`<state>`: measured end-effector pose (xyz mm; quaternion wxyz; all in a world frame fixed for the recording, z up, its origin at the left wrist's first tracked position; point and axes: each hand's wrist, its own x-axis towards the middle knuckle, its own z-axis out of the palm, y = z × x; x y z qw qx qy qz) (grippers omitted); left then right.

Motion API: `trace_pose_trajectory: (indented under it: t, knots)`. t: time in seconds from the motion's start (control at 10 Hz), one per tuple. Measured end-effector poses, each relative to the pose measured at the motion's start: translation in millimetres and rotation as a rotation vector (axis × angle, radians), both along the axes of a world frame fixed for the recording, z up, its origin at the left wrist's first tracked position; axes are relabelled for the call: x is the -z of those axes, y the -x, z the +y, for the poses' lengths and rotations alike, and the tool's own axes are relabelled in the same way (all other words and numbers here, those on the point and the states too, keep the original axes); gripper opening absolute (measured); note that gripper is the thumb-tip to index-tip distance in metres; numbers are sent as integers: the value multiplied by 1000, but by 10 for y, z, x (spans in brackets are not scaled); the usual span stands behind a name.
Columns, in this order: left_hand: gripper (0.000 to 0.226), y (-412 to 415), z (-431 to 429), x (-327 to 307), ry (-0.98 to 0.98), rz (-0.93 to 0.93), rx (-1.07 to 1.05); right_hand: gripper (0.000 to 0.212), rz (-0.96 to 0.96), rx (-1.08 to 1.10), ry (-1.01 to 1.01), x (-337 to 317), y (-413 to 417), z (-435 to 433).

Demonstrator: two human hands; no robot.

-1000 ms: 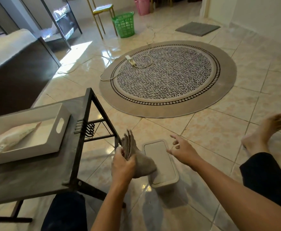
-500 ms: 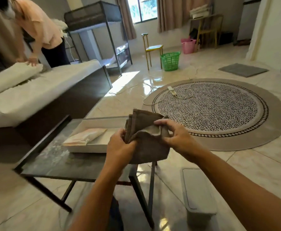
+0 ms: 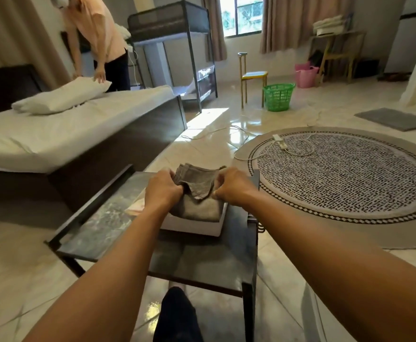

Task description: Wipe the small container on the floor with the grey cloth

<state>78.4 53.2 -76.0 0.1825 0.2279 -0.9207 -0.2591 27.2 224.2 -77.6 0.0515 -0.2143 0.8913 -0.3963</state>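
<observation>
Low dark table [image 3: 118,225] near, white tray [image 3: 197,227] on top. Grey cloth [image 3: 197,193] above tray, pinched by both: left hand [image 3: 163,191] and right hand [image 3: 234,186] gripping opposite edges, likely folding pad for wiping. Small container out of view.

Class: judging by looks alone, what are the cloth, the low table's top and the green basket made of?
Cloth: soft woven fabric, likely terry; it folds and looks nappy. Table top: dark, glossy, perhaps glass or polished stone; it reflects light. Basket: probably moulded plastic, bright green with open lattice walls.
</observation>
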Motion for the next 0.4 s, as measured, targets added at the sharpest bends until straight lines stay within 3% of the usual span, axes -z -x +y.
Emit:
trace_pose_trajectory:
  t: [0.2,0.3,0.4]
  knots:
    - [22,170,-105,205,157,-82,56,19,74,21,-149,157,118,-169]
    - [41,133,-65,214,189,-31,81,30,147,34,-129,63,43,-88]
    - [43,-13,-59,217,198,117,48,45,144,62,-38,-120,-40,141]
